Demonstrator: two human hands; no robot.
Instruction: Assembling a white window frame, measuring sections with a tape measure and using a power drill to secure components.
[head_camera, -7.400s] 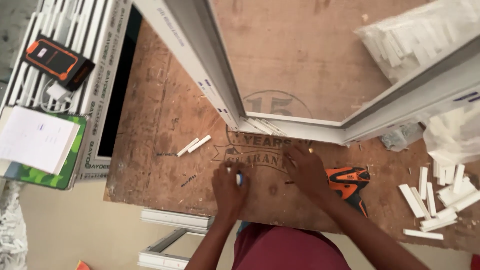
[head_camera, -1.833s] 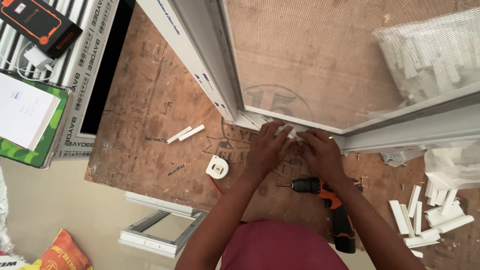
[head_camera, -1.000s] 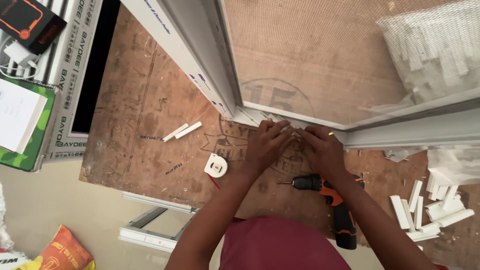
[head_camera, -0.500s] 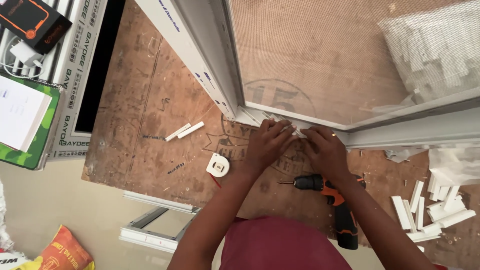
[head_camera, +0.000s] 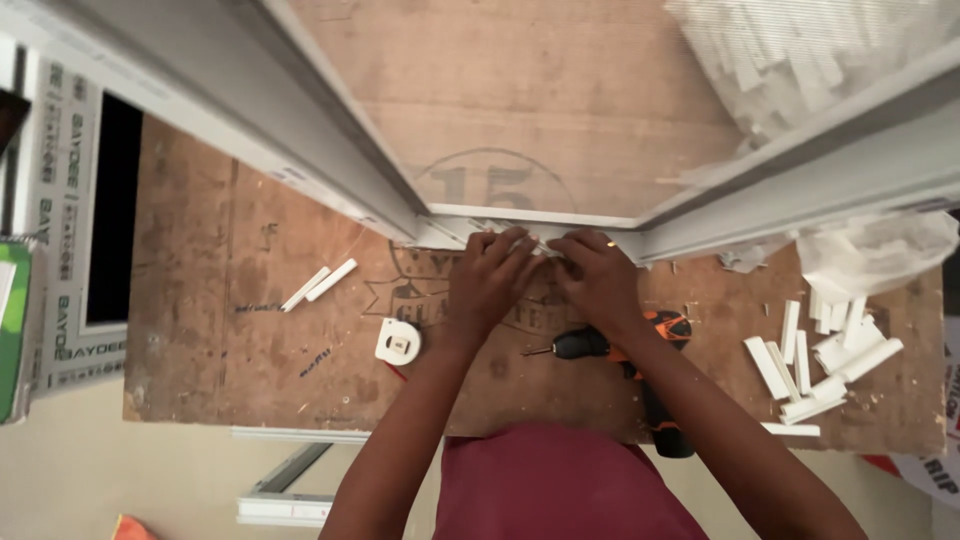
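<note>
Pressed together, fingers curled, at the near corner of the white window frame (head_camera: 640, 225): left hand (head_camera: 492, 280) and right hand (head_camera: 598, 278) side by side, knuckles almost touching, pinching something small and pale against the frame's lower rail (too small to tell what, and whether truly gripped or only pushed cannot be told).

Largest first: plywood workbench (head_camera: 200, 330), worn and stamped, carrying everything. Across it, the window frame, two long profiles meeting in a V right at the fingertips. Behind the right profile, a clear bag of white strips (head_camera: 800, 50). Near the right edge, loose white offcuts (head_camera: 815, 365) in a scatter. Just under the right wrist, an orange-and-black cordless drill (head_camera: 640, 360), lying flat, bit pointing left, untouched. Left of the left forearm, a small white tape measure (head_camera: 398, 342); farther left, two short white sticks (head_camera: 320, 287).

Best done, by the look of it, with even pressure from both thumbs, piece kept square to the rail, seated fully before letting go.

Pose: both forearms reaching straight ahead from the body, converging at the corner; wrists low, backs of hands up, fingers hooked over the rail's edge.
</note>
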